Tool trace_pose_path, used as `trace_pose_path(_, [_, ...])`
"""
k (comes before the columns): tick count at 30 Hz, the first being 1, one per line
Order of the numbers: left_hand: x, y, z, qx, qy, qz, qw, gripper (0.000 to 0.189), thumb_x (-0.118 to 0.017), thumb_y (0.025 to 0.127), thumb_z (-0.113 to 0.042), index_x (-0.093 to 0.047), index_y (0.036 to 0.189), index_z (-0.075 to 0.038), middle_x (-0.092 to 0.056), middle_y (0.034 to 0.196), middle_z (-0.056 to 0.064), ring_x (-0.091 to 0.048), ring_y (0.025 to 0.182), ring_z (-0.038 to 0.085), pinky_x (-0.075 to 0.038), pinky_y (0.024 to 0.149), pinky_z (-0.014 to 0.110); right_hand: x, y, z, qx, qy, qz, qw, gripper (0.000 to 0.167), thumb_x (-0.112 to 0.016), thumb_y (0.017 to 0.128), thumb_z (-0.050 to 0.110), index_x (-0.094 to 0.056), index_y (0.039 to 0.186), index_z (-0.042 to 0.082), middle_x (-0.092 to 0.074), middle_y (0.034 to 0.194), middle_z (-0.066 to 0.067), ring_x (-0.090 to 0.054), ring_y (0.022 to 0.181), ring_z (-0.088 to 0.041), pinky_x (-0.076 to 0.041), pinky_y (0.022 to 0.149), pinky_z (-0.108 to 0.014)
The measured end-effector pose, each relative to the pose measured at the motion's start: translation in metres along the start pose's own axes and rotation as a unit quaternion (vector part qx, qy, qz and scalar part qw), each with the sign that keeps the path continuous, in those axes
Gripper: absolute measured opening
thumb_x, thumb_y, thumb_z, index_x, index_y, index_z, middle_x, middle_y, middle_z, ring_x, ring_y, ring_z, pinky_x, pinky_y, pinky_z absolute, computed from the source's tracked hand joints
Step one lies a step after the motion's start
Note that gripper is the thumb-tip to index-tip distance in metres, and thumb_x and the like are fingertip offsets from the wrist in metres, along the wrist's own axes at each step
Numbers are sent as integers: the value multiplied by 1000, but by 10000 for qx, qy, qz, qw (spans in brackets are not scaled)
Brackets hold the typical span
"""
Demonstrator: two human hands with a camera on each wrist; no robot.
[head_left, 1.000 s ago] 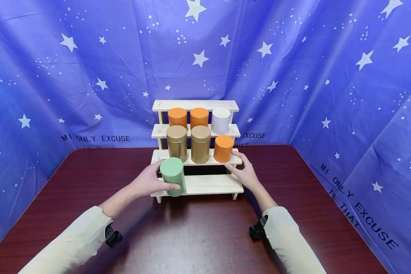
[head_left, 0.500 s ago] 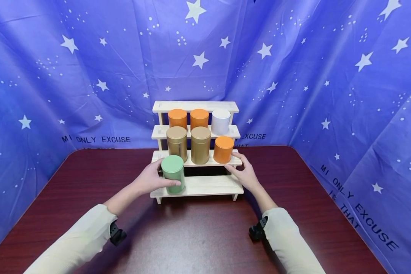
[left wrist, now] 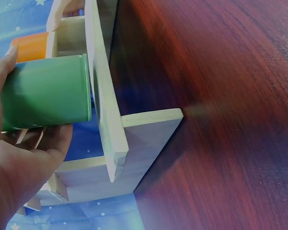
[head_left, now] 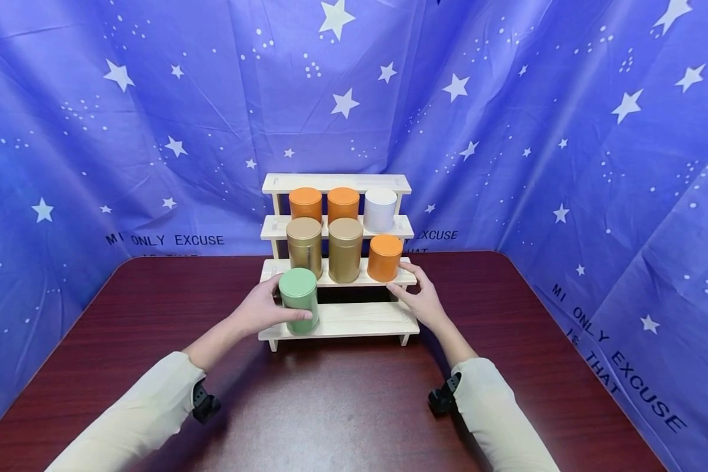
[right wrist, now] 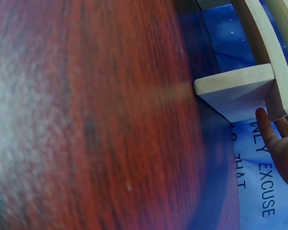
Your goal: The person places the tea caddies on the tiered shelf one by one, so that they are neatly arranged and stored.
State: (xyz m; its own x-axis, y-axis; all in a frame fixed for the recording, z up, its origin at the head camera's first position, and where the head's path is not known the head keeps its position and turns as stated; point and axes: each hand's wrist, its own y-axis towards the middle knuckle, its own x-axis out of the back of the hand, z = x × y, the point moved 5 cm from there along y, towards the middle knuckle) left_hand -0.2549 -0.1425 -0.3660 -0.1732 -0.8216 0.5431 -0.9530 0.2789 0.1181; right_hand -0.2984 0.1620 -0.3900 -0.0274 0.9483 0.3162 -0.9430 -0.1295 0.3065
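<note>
In the head view, my left hand (head_left: 267, 311) grips a green canister (head_left: 299, 298) from its left side, thumb across the front. The canister is upright at the left end of the bottom step of a wooden tiered shelf (head_left: 368, 318). Its base (left wrist: 88, 88) lies very close to the board in the left wrist view; whether it touches, I cannot tell. My right hand (head_left: 423, 298) holds the right end of the second step, beside a short orange canister (head_left: 384, 259). Some right fingers are hidden. Two tall gold canisters (head_left: 345, 252) stand left of the orange one.
On the third step are two orange canisters (head_left: 305, 203) and a white canister (head_left: 380, 211). The shelf's top board (head_left: 336, 183) is at the back. A dark red table (head_left: 342, 406) carries the shelf, with a blue starry curtain (head_left: 212, 131) behind and beside it.
My left hand has shifted the green canister slightly back and to the right over the bottom step. The right hand has stayed at the second step's right end.
</note>
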Motion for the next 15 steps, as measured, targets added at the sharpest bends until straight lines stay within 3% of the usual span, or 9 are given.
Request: trace_pose_path(15, [-5, -2, 3, 146, 19, -5, 9999, 82, -85, 63, -39, -47, 132, -16, -63, 116, 5, -58, 109, 23, -49, 94, 41, 0, 0, 0, -69, -47, -23, 10000, 55, -71, 83, 14, -47, 132, 4, -46, 139, -19, -35, 133, -30, -26, 114, -48])
